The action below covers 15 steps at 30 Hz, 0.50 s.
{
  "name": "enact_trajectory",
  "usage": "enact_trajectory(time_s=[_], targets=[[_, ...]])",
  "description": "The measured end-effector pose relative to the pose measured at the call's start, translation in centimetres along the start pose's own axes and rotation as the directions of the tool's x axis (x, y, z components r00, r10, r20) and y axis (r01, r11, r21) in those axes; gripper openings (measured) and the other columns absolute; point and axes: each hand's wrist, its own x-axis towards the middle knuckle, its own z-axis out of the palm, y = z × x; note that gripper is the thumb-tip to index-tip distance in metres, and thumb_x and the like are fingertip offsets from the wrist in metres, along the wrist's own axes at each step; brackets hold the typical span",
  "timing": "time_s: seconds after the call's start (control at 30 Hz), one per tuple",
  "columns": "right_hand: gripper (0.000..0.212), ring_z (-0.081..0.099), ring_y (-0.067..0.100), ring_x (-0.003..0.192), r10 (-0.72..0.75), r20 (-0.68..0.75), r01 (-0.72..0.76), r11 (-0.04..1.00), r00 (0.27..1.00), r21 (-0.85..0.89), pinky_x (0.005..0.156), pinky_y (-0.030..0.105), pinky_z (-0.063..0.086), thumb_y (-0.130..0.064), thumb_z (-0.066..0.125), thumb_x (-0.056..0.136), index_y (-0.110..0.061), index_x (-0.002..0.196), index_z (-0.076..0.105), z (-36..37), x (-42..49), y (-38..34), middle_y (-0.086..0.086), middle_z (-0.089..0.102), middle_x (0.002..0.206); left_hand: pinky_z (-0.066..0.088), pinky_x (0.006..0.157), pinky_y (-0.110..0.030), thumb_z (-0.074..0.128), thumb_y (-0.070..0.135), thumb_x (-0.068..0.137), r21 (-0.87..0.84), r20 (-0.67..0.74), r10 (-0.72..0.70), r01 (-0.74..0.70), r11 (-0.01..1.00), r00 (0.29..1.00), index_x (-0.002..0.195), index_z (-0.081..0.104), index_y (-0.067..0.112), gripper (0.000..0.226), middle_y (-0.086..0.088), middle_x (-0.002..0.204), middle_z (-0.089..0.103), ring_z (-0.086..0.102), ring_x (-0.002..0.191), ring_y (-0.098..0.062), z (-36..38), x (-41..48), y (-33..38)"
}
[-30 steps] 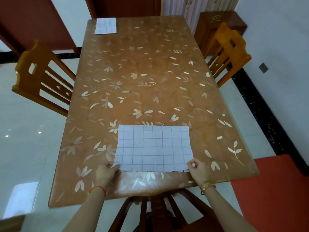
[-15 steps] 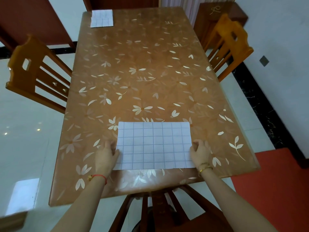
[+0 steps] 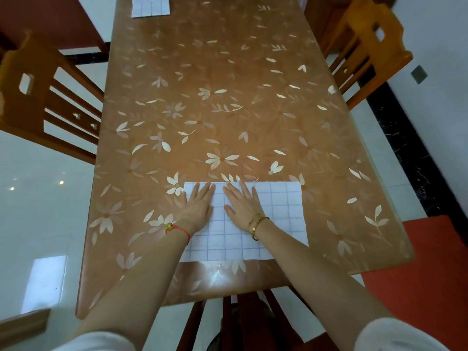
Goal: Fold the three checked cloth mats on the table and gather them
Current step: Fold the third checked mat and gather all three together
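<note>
A white checked cloth mat lies flat near the front edge of the table. My left hand presses flat on the mat's left part, its fingers straight and spread. My right hand lies flat beside it on the middle of the mat, fingers pointing away from me. A second checked mat rests at the table's far left corner, partly cut off by the frame's top edge. No third mat shows in this view.
Wooden chairs stand at the table's left and right sides, and a dark chair back sits under the near edge. A red rug covers the floor at the right.
Both hands left the mat's side edges and moved inward and forward onto its top. They now lie flat side by side. The camera has come closer to the table.
</note>
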Motion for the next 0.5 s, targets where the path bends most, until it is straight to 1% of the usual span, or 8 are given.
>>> enact_trajectory(time_s=[0.17, 0.33, 0.4, 0.5], targets=[[0.055, -0.010, 0.026, 0.151, 0.030, 0.032, -0.029, 0.999, 0.999, -0.030, 0.120, 0.054, -0.001, -0.037, 0.022, 0.105, -0.022, 0.156, 0.008, 0.9, 2.0, -1.0, -0.010, 0.000, 0.164, 0.007, 0.119, -0.059, 0.033, 0.027, 0.105, 0.039, 0.016, 0.003, -0.004, 0.999, 1.000, 0.158, -0.001, 0.025, 0.063, 0.007, 0.165, -0.011, -0.010, 0.152, -0.025, 0.7, 0.7, -1.0], [0.055, -0.008, 0.025, 0.151, 0.051, -0.007, -0.051, 0.999, 0.999, -0.007, 0.120, 0.055, 0.001, -0.038, 0.020, 0.105, -0.023, 0.156, 0.007, 1.2, 2.2, -0.6, -0.011, 0.001, 0.164, 0.010, 0.119, -0.058, 0.038, 0.029, 0.103, 0.020, -0.024, 0.028, -0.028, 0.999, 0.999, 0.158, 0.002, 0.029, 0.065, 0.010, 0.165, -0.008, -0.007, 0.152, -0.022, 0.8, 1.0, -1.9], [0.055, -0.005, 0.025, 0.151, 0.105, -0.043, -0.104, 0.994, 0.994, 0.009, 0.120, 0.055, 0.001, -0.038, 0.019, 0.105, -0.022, 0.156, 0.010, 1.2, 1.6, 0.5, -0.010, 0.004, 0.164, 0.012, 0.119, -0.056, 0.041, 0.033, 0.102, 0.026, -0.038, 0.027, -0.026, 0.999, 0.999, 0.157, 0.004, 0.032, 0.066, 0.011, 0.165, -0.005, -0.004, 0.153, -0.021, 0.7, 1.0, -2.2], [0.055, -0.002, 0.026, 0.151, 0.253, -0.116, -0.248, 0.967, 0.960, 0.056, 0.121, 0.055, 0.001, -0.038, 0.019, 0.104, -0.021, 0.156, 0.014, 1.3, 0.0, 3.4, -0.009, 0.008, 0.163, 0.017, 0.118, -0.053, 0.046, 0.037, 0.100, 0.035, -0.056, 0.029, -0.027, 0.999, 0.998, 0.156, 0.009, 0.035, 0.068, 0.010, 0.165, 0.001, 0.001, 0.152, -0.022, 0.4, 1.0, -2.5]])
